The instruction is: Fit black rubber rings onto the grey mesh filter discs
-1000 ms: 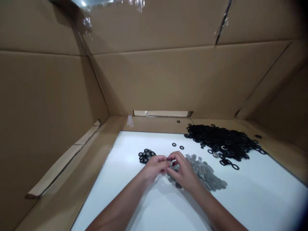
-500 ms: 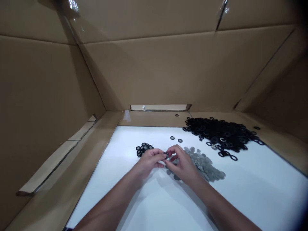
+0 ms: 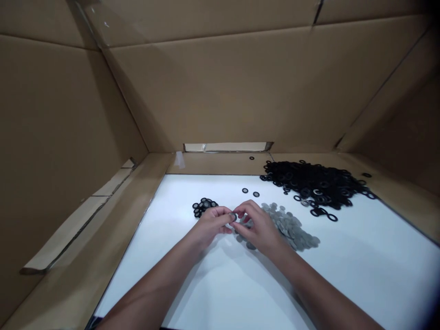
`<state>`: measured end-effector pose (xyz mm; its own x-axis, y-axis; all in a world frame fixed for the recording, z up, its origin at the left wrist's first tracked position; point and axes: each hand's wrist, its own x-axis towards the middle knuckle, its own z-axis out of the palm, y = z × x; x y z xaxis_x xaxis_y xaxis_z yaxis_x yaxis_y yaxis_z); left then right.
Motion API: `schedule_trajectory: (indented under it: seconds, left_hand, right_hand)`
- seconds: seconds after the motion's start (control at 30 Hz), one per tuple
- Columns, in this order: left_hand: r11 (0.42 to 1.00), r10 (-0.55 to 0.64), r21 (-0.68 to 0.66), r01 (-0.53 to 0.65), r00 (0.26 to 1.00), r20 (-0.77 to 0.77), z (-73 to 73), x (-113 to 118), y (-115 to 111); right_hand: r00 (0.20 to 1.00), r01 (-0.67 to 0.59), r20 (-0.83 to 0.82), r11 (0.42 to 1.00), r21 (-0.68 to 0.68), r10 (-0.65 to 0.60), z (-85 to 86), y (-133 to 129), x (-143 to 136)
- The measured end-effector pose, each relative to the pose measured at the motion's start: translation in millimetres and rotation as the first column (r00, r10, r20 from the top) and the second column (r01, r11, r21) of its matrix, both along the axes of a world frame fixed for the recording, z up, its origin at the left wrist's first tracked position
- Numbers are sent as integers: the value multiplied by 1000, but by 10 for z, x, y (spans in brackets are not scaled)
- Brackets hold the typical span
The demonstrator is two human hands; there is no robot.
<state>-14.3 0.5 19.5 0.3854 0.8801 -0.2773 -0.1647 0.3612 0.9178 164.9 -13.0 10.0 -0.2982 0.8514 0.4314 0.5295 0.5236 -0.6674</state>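
Note:
My left hand (image 3: 212, 225) pinches a black ring washer (image 3: 234, 217) with a grey centre between thumb and forefinger. At its right edge the fingertips of my right hand (image 3: 257, 224) close on the same washer; how firmly they grip is hard to make out. Partly under and beyond the right hand spreads a heap of thin grey discs (image 3: 292, 229), perhaps mesh. Just behind the left hand lies a small cluster of black washers with grey centres (image 3: 204, 205). Two similar washers (image 3: 245, 190) lie apart beyond the hands.
A large pile of black ring washers (image 3: 305, 181) stands at the back right, with a few strays around it. The white board (image 3: 213, 284) lies inside a tall cardboard box (image 3: 220, 91), which has slots in its back and left walls. One ring (image 3: 252, 158) rests near the back wall.
The washer between my fingertips has tilted, so its grey face and dark rim now show more. The whole view has shifted slightly; the piles look the same.

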Motion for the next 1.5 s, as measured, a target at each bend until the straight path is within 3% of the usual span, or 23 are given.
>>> schedule_trajectory:
  seconds: [0.23,0.4,0.57,0.73,0.9,1.07,1.23,1.4,1.5]
  left_hand:
    - [1000,-22,-1,22,998,54,-39,-27,12]
    - [999,-32,-4,32,999,43,-41,-25,16]
    - [999,-34,7,34,998,52,-41,-24,22]
    - [999,-36,0,36,999,34,-31,-17,7]
    - [1000,-31,-3,31,999,33,-5,-10,-2]
    - [1000,-24,-10,24,1000,8,17,-5,1]
    - [1000,-27,3,27,1000,9,32,2,-12]
    - [999,-32,13,32,999,10,15,5,-17]
    - [999,-34,15,33,999,17,7,6,-12]
  right_hand:
    - [995,-99,-21,995,-26,99,12,-16,2]
    - [999,34,-13,999,-32,-35,-11,-4,-49]
    - [995,-97,-14,994,-48,96,-3,-4,-5]
    - [1000,0,-4,999,-43,-1,-13,4,-15]
    - [995,-100,-35,993,-64,98,1,-6,0]
    - [999,-7,-38,999,-33,6,-39,16,5]
    - [993,-109,-38,993,-40,107,-31,11,20]
    - [999,-8,-39,1000,-20,7,-43,23,7]
    - [997,-64,-38,996,-58,62,-35,14,18]
